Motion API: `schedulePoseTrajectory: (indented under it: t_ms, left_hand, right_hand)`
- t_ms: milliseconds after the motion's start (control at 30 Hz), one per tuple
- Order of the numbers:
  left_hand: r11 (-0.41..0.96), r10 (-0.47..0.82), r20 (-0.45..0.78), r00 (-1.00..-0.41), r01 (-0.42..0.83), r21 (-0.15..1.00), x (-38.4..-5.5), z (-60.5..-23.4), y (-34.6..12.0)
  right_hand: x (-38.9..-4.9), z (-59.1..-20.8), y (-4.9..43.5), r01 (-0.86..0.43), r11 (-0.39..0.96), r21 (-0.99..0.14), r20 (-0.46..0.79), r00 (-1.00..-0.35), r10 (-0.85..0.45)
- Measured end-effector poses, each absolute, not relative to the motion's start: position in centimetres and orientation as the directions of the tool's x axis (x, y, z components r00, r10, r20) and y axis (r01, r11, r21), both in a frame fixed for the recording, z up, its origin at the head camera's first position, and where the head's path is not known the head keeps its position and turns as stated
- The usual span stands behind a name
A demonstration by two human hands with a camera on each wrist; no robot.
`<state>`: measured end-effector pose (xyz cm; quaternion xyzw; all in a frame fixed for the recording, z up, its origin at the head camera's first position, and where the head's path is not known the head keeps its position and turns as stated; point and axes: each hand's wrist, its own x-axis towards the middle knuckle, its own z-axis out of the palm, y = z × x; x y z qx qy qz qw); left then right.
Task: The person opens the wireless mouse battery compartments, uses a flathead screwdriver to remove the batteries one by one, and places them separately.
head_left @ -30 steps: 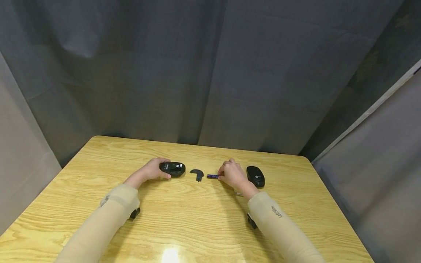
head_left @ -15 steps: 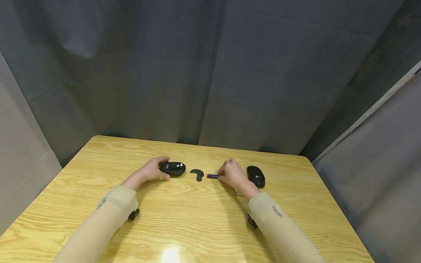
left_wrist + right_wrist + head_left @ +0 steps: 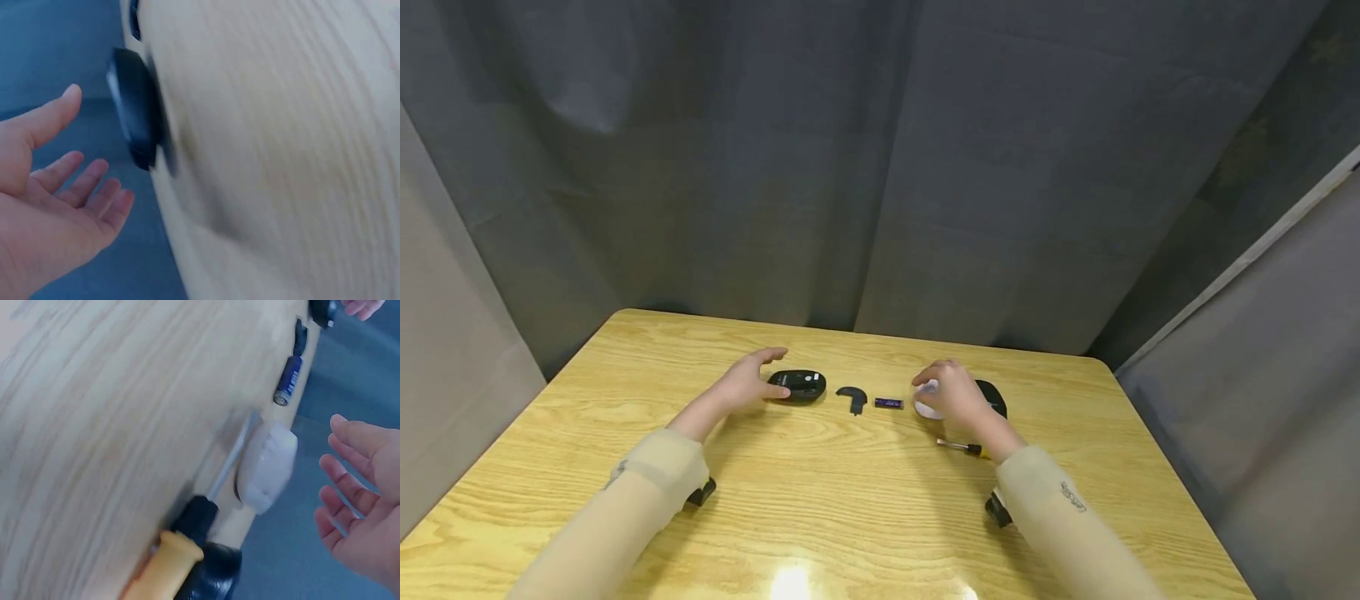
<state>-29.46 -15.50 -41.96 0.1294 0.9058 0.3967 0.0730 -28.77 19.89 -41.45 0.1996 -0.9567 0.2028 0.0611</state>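
Note:
A black computer mouse (image 3: 797, 385) lies upside down on the table, its underside facing up. Beside it my left hand (image 3: 747, 383) has its fingers spread; the left wrist view shows them apart from the mouse. To the right sit a black hooked battery cover (image 3: 853, 395) and a dark blue battery (image 3: 889, 403). My right hand (image 3: 957, 393), fingers loosely bent and holding nothing, hovers over a white rounded object (image 3: 269, 465), which it partly hides in the head view. Nearby lies a screwdriver (image 3: 169, 562) with a yellow and black handle.
Behind the right hand, a second black mouse (image 3: 995, 397) is partly covered from view. The wooden table (image 3: 835, 517) ends at a dark grey curtain (image 3: 880, 167) at the back. Pale panels stand at both sides.
My right hand has let go of the battery and moved to the right, bringing the white object and screwdriver into sight. My left hand has released the mouse and drawn back slightly left.

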Motion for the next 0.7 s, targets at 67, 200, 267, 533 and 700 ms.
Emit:
schedulePoseTrajectory:
  t_ms: [67, 200, 267, 533, 700]
  left_hand:
    - [0.656, 0.284, -0.014, -0.959, 0.184, 0.732, -29.1, -41.4, -15.1]
    - [0.650, 0.274, 0.012, -0.962, 0.194, 0.735, -28.0, -40.1, -13.8]
    - [0.641, 0.276, 0.021, -0.961, 0.200, 0.741, -27.6, -39.5, -13.1]
    - [0.581, 0.279, 0.047, -0.959, 0.207, 0.787, -26.1, -37.9, -10.1]
    - [0.502, 0.276, 0.060, -0.959, 0.197, 0.842, -25.6, -37.5, -8.1]
  right_hand:
    - [-28.6, -40.9, 20.4, -0.389, 0.833, -0.393, 0.192, -0.921, -0.339]
    - [-28.1, -39.9, 21.2, -0.373, 0.820, -0.435, 0.208, -0.927, -0.312]
    - [-27.8, -39.6, 21.6, -0.368, 0.813, -0.452, 0.225, -0.928, -0.296]
    - [-26.9, -39.0, 23.1, -0.339, 0.764, -0.549, 0.268, -0.937, -0.224]
    - [-26.4, -39.0, 23.6, -0.307, 0.726, -0.616, 0.269, -0.948, -0.172]
